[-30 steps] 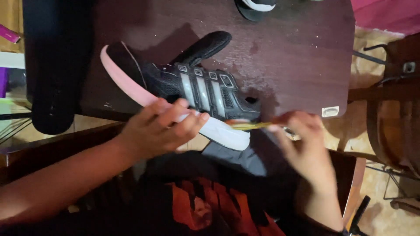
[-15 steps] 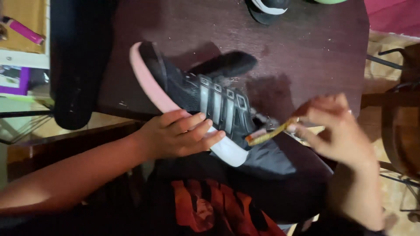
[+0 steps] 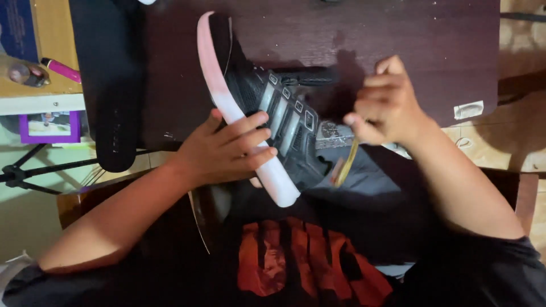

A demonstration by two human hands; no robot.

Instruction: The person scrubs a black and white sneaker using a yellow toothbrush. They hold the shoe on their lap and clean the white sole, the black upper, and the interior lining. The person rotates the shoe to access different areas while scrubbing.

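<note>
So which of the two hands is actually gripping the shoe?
The left hand: its fingers wrap over the pale sole of the black shoe. The right hand pinches a blurred yellowish tool beside it.

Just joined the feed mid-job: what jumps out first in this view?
A black shoe with a pale pink-tinged sole lies tilted on the dark table at centre, gripped at the sole by the left hand. To its right, the right hand holds a thin yellowish tool near the shoe's front.

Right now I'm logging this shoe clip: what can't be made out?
- Head view: tool in right hand, motion-blurred; its kind is unclear.
- Shoe toe, partly hidden by left hand.
- Shoe's far side, turned away.
- Pink pen detail, too small.
</note>
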